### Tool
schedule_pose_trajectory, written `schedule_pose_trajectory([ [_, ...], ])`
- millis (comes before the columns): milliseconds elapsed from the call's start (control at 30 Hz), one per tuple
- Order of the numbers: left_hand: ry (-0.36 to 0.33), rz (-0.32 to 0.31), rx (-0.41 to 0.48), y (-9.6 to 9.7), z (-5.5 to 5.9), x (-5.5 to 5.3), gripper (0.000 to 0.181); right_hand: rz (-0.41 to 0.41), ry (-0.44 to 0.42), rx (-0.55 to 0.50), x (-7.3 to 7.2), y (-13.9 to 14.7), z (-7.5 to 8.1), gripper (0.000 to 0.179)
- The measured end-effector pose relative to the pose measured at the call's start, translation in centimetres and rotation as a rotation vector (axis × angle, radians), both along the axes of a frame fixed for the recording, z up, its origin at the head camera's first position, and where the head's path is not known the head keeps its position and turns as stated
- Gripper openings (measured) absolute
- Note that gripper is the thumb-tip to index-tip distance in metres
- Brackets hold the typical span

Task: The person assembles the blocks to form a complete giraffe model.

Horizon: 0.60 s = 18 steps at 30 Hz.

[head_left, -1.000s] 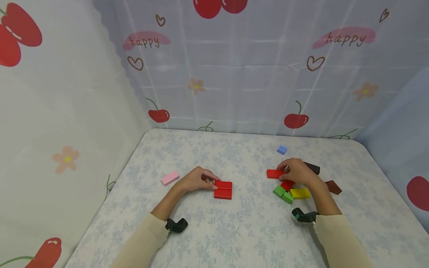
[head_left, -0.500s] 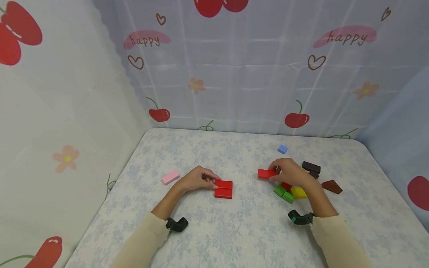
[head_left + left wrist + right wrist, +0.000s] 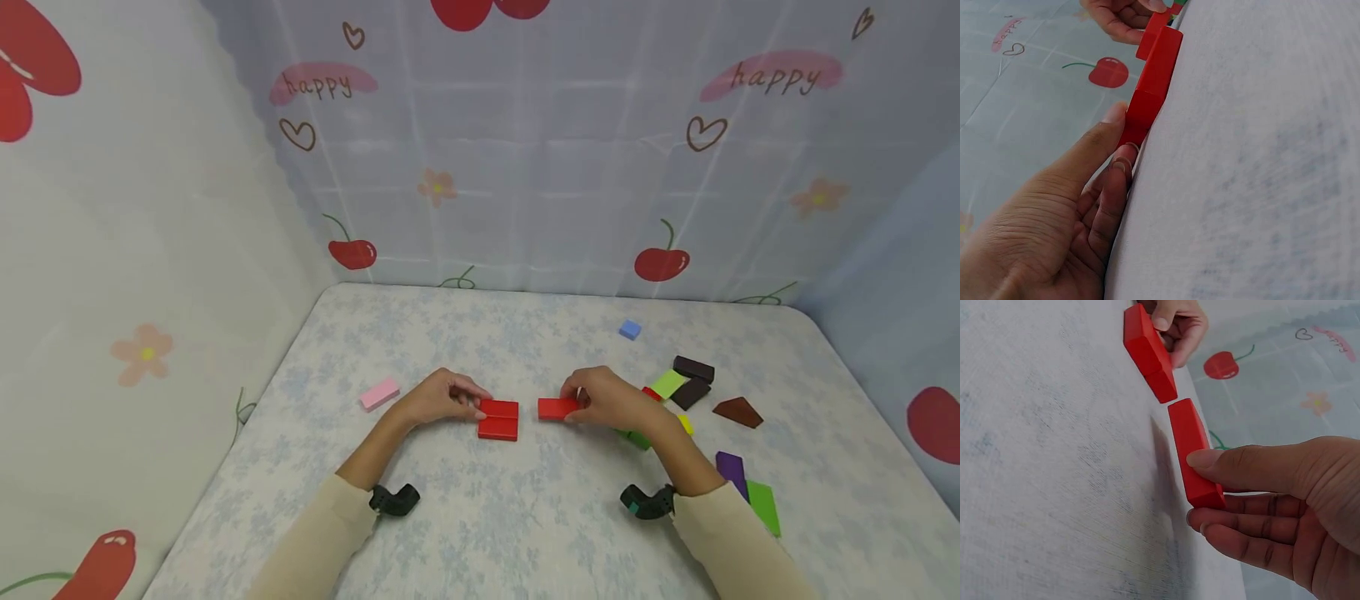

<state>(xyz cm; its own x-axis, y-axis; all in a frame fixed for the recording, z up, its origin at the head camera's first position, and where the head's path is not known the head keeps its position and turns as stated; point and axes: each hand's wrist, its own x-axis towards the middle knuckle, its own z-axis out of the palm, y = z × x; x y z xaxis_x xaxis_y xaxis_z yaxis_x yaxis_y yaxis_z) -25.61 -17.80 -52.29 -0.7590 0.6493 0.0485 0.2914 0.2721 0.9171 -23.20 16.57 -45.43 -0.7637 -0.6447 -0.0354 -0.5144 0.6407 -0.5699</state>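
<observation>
Fairly central on a pale counter [image 3: 510,525] with a blue floral pattern, two flat, smooth red rectangular blocks [image 3: 499,421] lie edge to edge. A person's left hand [image 3: 438,400] has a narrow grip on their left end, thumb and curled fingers against the red faces. Across a slim gap from their right end, the right hand [image 3: 611,398] pinches a third smooth red rectangular block [image 3: 553,408] between thumb and fingers. The counter's back edge is well apart from both hands, leaving ample room behind. A pink rectangular block [image 3: 379,394] lies near the left hand. Rightward, a reddish-brown angular block [image 3: 738,412] and a purple block [image 3: 731,472] narrow the space. All three red blocks' long axes run left to right; the pinched one's free end points toward the pair.
</observation>
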Motion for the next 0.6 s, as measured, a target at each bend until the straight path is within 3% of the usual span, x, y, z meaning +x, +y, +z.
schedule_pose_trajectory([
  [600,-0.004,-0.001,0.005,-0.1,-0.1,0.0,0.026,-0.011,0.018,-0.005,0.7,-2.4,-1.5,0.026],
])
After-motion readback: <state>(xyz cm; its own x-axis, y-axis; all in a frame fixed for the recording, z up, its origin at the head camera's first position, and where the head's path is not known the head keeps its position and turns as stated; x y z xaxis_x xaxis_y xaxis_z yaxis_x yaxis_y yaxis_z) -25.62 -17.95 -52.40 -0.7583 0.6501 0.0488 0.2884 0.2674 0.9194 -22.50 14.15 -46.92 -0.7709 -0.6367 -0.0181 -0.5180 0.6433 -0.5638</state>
